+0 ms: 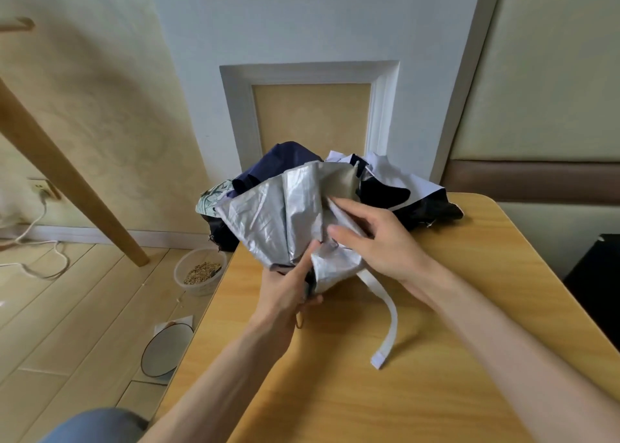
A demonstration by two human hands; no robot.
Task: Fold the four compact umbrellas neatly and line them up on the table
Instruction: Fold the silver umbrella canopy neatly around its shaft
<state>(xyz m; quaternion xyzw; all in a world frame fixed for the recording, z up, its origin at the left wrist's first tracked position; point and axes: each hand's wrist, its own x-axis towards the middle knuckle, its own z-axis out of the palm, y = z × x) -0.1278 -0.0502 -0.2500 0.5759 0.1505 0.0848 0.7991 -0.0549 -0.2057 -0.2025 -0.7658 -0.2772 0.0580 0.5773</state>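
In the head view, a silver, crinkled-fabric compact umbrella (pixel 268 221) is held above the far-left part of the yellow wooden surface (pixel 369 392). The left hand (pixel 288 295) has its grip closed round the umbrella's gathered near end, with the fingers curled about it and the thumb lying up along the cloth. The whole canopy spreads out beyond and above that grip. The right hand (pixel 379 244) comes in from the right with a narrow grip, pinching a pleat of the silver cloth between thumb and fingers, just right of the umbrella's middle. The umbrella's long axis runs from near to far and leans a little left. Its bunched end is nearest the person, and the loose, fanned canopy points away toward the wall. Its white closing strap (pixel 391 325) hangs from the bunched end and trails on the surface toward the near right. Behind it, at the surface's far edge, three unfolded umbrellas lie in a heap, touching one another: a navy umbrella (pixel 278 164), a white-and-black umbrella (pixel 402 187) and a pale green patterned umbrella (pixel 209 201).
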